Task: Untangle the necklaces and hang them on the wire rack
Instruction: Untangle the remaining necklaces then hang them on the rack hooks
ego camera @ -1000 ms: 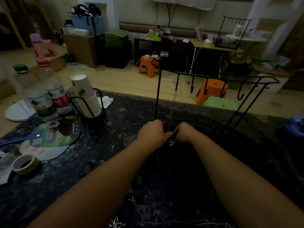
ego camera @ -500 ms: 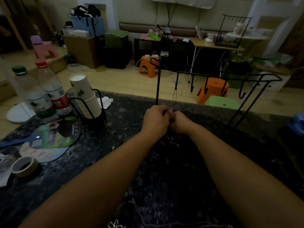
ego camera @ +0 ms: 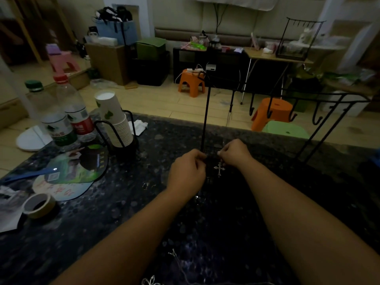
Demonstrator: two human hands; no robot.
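Observation:
A silver cross pendant (ego camera: 219,168) dangles between my two hands, low over the dark table. My left hand (ego camera: 188,171) and my right hand (ego camera: 233,152) each pinch the thin chain of this cross necklace, a small gap apart. The black wire rack (ego camera: 206,112) stands just behind my hands, its hooked bar (ego camera: 292,97) running to the right. A fine chain (ego camera: 229,117) hangs from one of its hooks. More loose chain (ego camera: 178,264) lies near the table's front edge, beside a small silver piece (ego camera: 150,281).
Two water bottles (ego camera: 61,118), a stack of paper cups in a wire holder (ego camera: 115,124), a printed fan (ego camera: 70,171) and a tape roll (ego camera: 39,205) sit on the left. Small rings (ego camera: 149,185) lie left of my left hand. Stools stand beyond the table edge.
My hands rose together half a second ago, then dropped and moved apart. The cross pendant now hangs in plain sight between them.

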